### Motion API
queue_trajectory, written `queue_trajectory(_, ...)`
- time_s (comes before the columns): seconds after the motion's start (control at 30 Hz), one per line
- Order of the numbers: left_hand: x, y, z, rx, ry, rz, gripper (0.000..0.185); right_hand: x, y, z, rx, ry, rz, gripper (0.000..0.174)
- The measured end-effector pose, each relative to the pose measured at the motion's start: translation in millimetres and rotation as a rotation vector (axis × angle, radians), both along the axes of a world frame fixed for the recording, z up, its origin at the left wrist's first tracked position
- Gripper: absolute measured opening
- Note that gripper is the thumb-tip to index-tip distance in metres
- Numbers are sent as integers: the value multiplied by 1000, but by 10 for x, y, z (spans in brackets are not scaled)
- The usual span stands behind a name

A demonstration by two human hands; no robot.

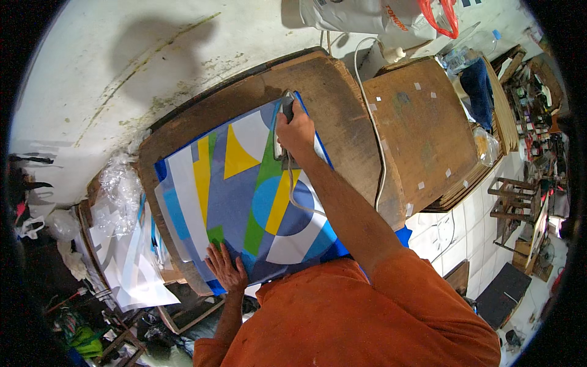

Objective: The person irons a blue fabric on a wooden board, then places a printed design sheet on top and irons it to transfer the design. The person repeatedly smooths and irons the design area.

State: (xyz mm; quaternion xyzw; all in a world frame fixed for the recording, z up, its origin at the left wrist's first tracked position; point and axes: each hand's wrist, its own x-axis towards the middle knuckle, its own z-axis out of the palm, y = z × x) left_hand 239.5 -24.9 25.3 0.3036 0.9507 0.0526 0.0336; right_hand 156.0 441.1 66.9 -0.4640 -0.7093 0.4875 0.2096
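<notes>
My right hand [297, 130] is wrapped around the dark handle of a clothes iron [278, 147]. The iron rests near the far right part of a sheet [236, 195] patterned in grey, white, yellow, green and blue shapes. Bright blue fabric [340, 250] shows from under the sheet's edges. At the sheet's near left edge, my left hand [228, 271] lies flat with its fingers slightly apart, holding nothing. All of this lies on a worn wooden board [339, 98]. A pale cord [293, 198] runs from the iron and passes under my right forearm.
A white cable [370, 114] crosses the board's right side. Beyond it is a stack of brown boards [426, 137]. Crumpled clear plastic [120, 186] and printed sheets [144, 289] are at left. A white bag [357, 16] stands by the wall [82, 69]; a wooden stool [516, 197] is at right.
</notes>
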Motion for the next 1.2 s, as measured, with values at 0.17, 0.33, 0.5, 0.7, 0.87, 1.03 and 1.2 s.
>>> queue_trajectory(0.17, 19, 24, 11, -47, -14, 38, 68, -49, 41, 58, -4, -14, 6, 59)
queue_trajectory(0.33, 18, 25, 1, 21, 33, 1, 67, 168, -121, 74, 24, -69, -2, 68)
queue_trajectory(0.5, 32, -12, -9, 35, 20, 3, 66, 31, -32, -54, 65, -63, -19, 63)
queue_trajectory(0.7, 33, 14, -9, 0, 27, 13, 67, -92, 6, -129, 360, -90, -69, 70)
queue_trajectory(0.87, 36, 35, 33, 9, -1, 38, 68, 5, -21, -58, 123, -68, -58, 68)
queue_trajectory(1.03, 31, 30, 34, 45, -4, 31, 67, 6, 120, 144, 178, -53, 44, 57)
queue_trajectory(1.2, 14, -9, 46, 26, 2, 8, 67, 153, -16, 207, 39, -30, 149, 45)
